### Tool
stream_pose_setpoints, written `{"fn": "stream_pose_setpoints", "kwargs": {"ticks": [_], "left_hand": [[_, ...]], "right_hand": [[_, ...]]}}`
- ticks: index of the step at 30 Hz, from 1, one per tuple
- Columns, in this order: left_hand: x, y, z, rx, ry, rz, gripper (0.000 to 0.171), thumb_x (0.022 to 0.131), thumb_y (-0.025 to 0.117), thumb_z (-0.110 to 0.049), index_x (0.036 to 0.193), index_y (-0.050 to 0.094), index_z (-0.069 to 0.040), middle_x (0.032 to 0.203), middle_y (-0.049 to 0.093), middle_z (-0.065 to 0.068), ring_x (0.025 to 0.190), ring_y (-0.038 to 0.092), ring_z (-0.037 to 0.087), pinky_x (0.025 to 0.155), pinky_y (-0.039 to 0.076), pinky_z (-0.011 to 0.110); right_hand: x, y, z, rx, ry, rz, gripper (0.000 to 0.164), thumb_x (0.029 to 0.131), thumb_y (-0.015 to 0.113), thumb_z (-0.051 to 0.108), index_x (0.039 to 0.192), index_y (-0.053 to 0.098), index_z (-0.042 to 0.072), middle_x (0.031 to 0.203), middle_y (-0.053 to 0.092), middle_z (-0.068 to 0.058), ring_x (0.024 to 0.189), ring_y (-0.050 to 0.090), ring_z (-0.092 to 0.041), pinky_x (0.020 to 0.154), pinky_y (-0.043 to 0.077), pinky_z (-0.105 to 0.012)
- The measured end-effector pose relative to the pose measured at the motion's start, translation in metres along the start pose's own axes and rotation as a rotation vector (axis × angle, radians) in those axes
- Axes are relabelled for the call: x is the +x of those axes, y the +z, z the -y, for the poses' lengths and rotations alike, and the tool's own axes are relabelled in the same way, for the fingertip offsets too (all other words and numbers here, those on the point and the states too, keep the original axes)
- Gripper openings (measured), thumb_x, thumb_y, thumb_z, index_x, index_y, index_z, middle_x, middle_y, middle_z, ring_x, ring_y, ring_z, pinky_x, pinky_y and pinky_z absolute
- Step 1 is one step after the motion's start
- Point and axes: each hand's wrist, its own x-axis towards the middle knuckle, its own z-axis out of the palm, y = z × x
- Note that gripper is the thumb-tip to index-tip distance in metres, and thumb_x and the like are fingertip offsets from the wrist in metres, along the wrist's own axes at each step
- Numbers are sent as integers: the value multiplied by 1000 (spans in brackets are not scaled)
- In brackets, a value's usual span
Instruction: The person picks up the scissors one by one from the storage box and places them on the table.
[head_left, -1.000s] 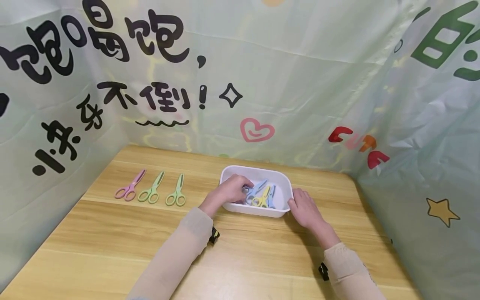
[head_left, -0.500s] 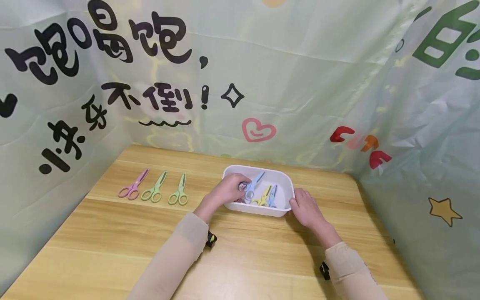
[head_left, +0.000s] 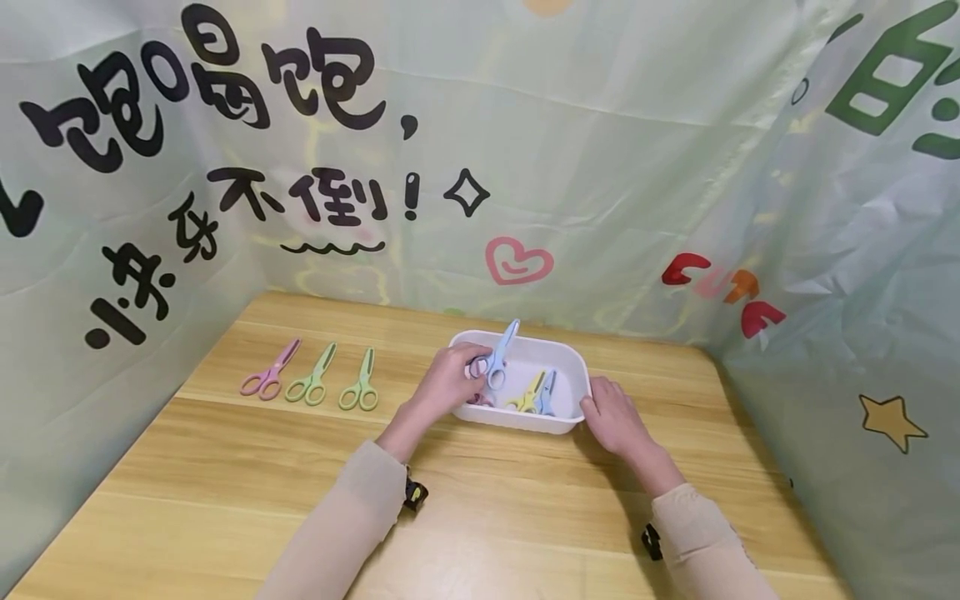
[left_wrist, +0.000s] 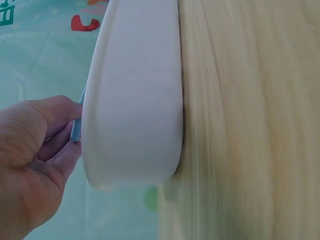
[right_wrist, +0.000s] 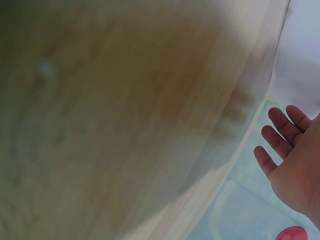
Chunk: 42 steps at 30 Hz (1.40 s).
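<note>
In the head view, my left hand (head_left: 444, 382) pinches blue scissors (head_left: 504, 348) by the handle loops. Their blades point up and away, past the far rim of the white plastic box (head_left: 525, 424). Inside it lie yellow scissors (head_left: 533, 388) and another pair of blue scissors (head_left: 549, 390); something pinkish beneath my left fingers is mostly hidden. The left wrist view shows thumb and fingertips closed on a thin blue edge beside the box wall. At the box's right end is my right hand (head_left: 617, 418), thumb against the rim, fingers fairly straight in the right wrist view.
Pink scissors (head_left: 272, 370), green scissors (head_left: 312, 377) and a second green pair (head_left: 360, 382) lie in a row on the wooden table (head_left: 225, 492), left of the box. A printed cloth (head_left: 600, 167) rises behind and along both sides.
The blue scissors have come up from the box floor in my left hand, which has drawn slightly left. My right hand stays at the box's right end.
</note>
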Motion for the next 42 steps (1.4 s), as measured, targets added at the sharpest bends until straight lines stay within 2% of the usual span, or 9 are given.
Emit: {"fn": "stream_pose_setpoints", "kwargs": {"ticks": [4,8,14,19,24,33,42], "left_hand": [[-5,-5,-2,-24,-11,-50,46,84,75,7,129,70,2,129,68,18,117,65,36,89,61,39],[-8,-11,-6,-10,-16,-100,47,82,77,5,128,70,1,131,69,18,121,64,34,104,54,44],[-15,-22,-7,-2,-60,-154,48,83,78,3,131,70,-1,135,67,20,123,64,36,103,55,45],[-22,-30,-4,-3,-67,-193,48,84,78,3,131,69,0,134,67,20,123,65,35,105,53,43],[-28,-38,2,-7,-67,-214,47,84,78,5,130,69,1,133,68,19,120,67,34,102,56,40],[-40,-55,13,21,-61,-253,45,84,77,4,128,70,3,129,69,21,116,69,36,100,57,43],[-47,-64,20,52,-70,-264,44,82,79,4,126,70,4,126,70,22,113,70,37,98,58,45]], "right_hand": [[-1,0,0,6,-1,-8,34,101,43,15,122,58,-7,116,62,-22,109,54,-42,89,46,-62],[0,0,-1,2,-5,-9,35,101,42,15,122,58,-8,116,62,-22,109,55,-43,89,46,-63],[1,2,-3,5,7,10,36,102,41,17,124,57,-7,119,61,-23,112,53,-43,92,46,-63],[1,3,-5,2,9,10,37,102,41,17,125,56,-8,120,61,-24,112,53,-44,92,46,-63],[2,3,-5,-2,15,15,37,102,41,16,126,56,-8,120,61,-23,114,53,-43,92,45,-63],[0,1,-4,-5,-5,6,36,102,41,17,125,56,-7,120,60,-23,113,53,-43,90,45,-63],[1,1,-5,-1,-1,15,37,102,40,17,125,56,-7,121,60,-23,112,53,-43,90,45,-62]]}}
